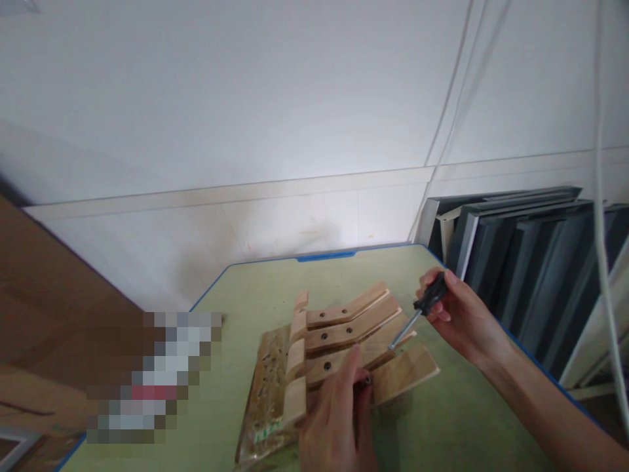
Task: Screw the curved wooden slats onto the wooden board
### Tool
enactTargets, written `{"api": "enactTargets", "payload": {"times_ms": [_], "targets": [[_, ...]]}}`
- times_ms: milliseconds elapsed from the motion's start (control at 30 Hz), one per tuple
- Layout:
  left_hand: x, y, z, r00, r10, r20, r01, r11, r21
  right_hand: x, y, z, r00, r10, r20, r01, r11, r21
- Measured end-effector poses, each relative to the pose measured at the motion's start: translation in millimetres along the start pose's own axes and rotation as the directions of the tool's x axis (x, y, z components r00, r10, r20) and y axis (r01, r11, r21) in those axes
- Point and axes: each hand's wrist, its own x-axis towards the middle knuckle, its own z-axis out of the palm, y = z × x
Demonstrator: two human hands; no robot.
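Note:
A set of bent wooden slats screwed side by side lies on a pale green table. My left hand presses on the nearest slat with fingers closed round a small dark screw. My right hand is shut on a screwdriver with a black handle. Its metal tip points down and left and touches the slats near their right ends. A clear plastic bag with small screws lies under the slats on the left.
The table has a blue edge and stands against a white wall. Dark grey panels lean to the right of the table. White cables hang at the right. A brown board is at the left.

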Motion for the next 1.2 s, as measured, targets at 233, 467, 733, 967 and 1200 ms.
{"api": "enactTargets", "payload": {"times_ms": [233,467,733,967,1200], "targets": [[0.7,-2.6,-2.9,0.999,0.039,-0.020,-0.037,0.997,0.066,-1.0,-0.3,1.4,1.000,0.001,-0.008,-0.001,1.000,-0.026],[3.7,-0.5,-10.4,0.990,0.131,0.056,-0.135,0.988,0.068,-0.2,0.9,1.4,1.000,0.007,-0.008,-0.008,0.999,-0.041],[13.4,-11.4,-26.9,0.937,0.270,0.222,-0.282,0.959,0.026,0.4,1.9,1.1,1.000,0.009,-0.009,-0.009,0.999,-0.053],[12.8,-15.5,-23.5,0.930,0.317,0.186,-0.340,0.934,0.110,0.0,2.5,2.6,1.000,0.013,-0.008,-0.014,0.998,-0.061],[16.3,-15.8,-27.8,0.922,0.280,0.268,-0.317,0.943,0.103,-1.4,3.5,2.7,0.999,0.035,-0.004,-0.036,0.998,-0.046]]}}
